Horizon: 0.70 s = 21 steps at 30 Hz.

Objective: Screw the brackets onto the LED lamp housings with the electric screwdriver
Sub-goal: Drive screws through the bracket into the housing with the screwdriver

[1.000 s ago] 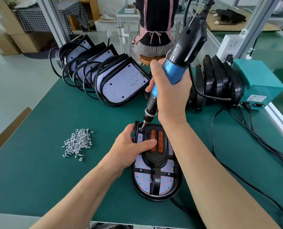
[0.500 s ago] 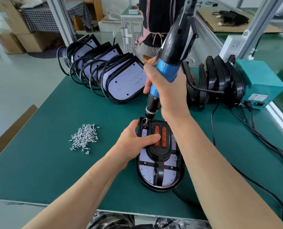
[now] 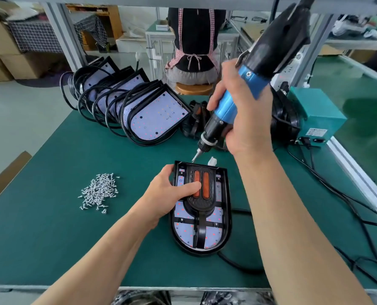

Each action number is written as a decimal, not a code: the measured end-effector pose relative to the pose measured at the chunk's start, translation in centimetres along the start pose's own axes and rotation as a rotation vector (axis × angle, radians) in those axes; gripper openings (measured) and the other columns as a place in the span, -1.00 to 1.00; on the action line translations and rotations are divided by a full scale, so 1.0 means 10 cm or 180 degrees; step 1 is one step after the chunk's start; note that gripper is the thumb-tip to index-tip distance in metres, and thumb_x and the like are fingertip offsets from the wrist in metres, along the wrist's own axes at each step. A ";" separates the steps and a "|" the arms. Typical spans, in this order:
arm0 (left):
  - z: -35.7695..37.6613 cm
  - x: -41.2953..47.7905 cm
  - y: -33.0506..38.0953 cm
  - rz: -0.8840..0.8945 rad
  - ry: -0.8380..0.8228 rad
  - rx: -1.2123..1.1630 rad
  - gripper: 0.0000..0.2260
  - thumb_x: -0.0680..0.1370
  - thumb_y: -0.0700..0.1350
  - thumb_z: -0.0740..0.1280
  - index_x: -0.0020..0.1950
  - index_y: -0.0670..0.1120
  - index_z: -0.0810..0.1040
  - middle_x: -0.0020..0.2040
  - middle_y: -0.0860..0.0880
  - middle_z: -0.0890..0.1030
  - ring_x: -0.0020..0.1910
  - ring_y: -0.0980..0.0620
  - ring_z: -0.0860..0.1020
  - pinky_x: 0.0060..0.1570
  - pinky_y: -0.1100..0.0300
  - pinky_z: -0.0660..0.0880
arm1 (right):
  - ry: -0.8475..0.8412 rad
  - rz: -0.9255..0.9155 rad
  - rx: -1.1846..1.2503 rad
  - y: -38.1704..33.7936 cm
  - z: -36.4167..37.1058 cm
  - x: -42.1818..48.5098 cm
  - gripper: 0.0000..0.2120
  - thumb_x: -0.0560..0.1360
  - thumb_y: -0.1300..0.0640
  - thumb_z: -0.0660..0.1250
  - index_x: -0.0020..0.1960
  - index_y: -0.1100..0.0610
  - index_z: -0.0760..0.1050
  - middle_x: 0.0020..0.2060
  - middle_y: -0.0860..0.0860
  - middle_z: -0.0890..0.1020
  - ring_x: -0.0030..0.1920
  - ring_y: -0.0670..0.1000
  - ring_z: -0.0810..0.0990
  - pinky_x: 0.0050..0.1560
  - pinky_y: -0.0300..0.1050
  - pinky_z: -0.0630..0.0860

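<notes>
Up comes the electric screwdriver (image 3: 247,84) off the lamp housing (image 3: 226,194), right grip (image 3: 244,128) wrapped round it; left grip (image 3: 170,192) clamps that housing, thumb pinning the bracket (image 3: 201,202). Slacken, and its holes could drift.

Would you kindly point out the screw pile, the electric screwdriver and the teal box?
Screw pile (image 3: 99,191): head view, heap's middle.
Electric screwdriver (image 3: 249,84): head view, blue barrel.
Teal box (image 3: 315,104): head view, top face.

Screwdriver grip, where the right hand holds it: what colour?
Blue; the screwdriver is black above and below the right hand. Head view, the only one.
</notes>
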<state>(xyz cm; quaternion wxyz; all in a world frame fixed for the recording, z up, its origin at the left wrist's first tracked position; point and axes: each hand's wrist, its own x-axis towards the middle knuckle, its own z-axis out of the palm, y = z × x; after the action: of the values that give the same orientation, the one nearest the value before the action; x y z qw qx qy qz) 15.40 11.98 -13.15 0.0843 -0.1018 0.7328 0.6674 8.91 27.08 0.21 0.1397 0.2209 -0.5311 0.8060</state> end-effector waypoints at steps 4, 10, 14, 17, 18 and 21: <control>0.00 -0.03 -0.04 -0.0008 0.0019 -0.0074 -0.50 0.36 0.02 0.61 0.23 0.02 0.52 -0.01 0.06 0.74 -0.04 0.04 0.72 -0.01 0.13 0.62 | 0.0424 -0.0081 -0.0555 -0.29 -0.33 0.20 -0.81 0.53 0.06 0.46 -0.08 0.09 0.46 -0.38 0.04 0.54 -0.46 0.01 0.50 -0.38 -0.21 0.49; 0.01 -0.02 -0.03 0.0054 0.0148 -0.0169 -0.58 0.43 -0.04 0.58 0.22 0.05 0.52 -0.01 0.10 0.73 -0.05 0.08 0.72 -0.12 0.25 0.62 | 0.1201 0.1488 -0.1638 0.10 -1.18 0.05 -0.56 0.52 -0.09 0.48 0.17 0.21 0.47 -0.14 0.10 0.52 -0.49 -0.05 0.55 -0.37 -0.17 0.52; 0.02 -0.02 0.00 0.0085 0.0231 -0.0133 -0.59 0.43 -0.03 0.57 0.21 0.05 0.52 -0.04 0.14 0.73 -0.08 0.13 0.71 -0.14 0.28 0.57 | 0.1283 0.2252 -0.1917 0.36 -1.46 -0.23 -0.48 0.51 -0.15 0.47 0.21 0.13 0.31 0.05 0.06 0.53 -0.49 -0.10 0.63 -0.35 -0.16 0.51; 0.02 -0.03 0.00 0.0030 0.0270 -0.0111 -0.57 0.42 -0.02 0.58 0.22 0.04 0.52 -0.04 0.12 0.74 -0.07 0.09 0.72 -0.06 0.18 0.59 | 0.1349 0.2375 -0.2153 0.44 -1.54 -0.36 -0.49 0.51 -0.16 0.45 0.18 0.14 0.30 0.00 0.04 0.53 -0.46 -0.06 0.66 -0.24 -0.06 0.51; 0.02 -0.03 0.00 0.0009 0.0278 -0.0106 -0.56 0.42 -0.01 0.58 0.22 0.03 0.52 -0.03 0.11 0.74 -0.07 0.08 0.72 -0.03 0.14 0.59 | 0.1396 0.2341 -0.2292 0.45 -1.56 -0.38 -0.51 0.51 -0.15 0.45 0.17 0.15 0.32 -0.03 0.04 0.54 -0.39 -0.02 0.68 -0.20 -0.02 0.53; 0.02 -0.04 0.00 -0.0037 0.0299 -0.0059 -0.56 0.41 0.02 0.59 0.21 0.02 0.52 -0.04 0.13 0.74 -0.09 0.11 0.72 -0.07 0.17 0.58 | 0.1491 0.2179 -0.2941 0.41 -1.63 -0.43 -0.58 0.47 -0.13 0.45 0.02 0.16 0.37 -0.14 0.04 0.52 -0.22 0.07 0.58 -0.17 0.02 0.50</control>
<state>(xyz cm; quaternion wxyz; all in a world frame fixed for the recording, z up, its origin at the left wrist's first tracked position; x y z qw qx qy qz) 15.81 12.18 -13.06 0.0528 -0.1380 0.7292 0.6682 7.37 40.46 -10.74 0.0673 -0.2281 -0.8211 0.5189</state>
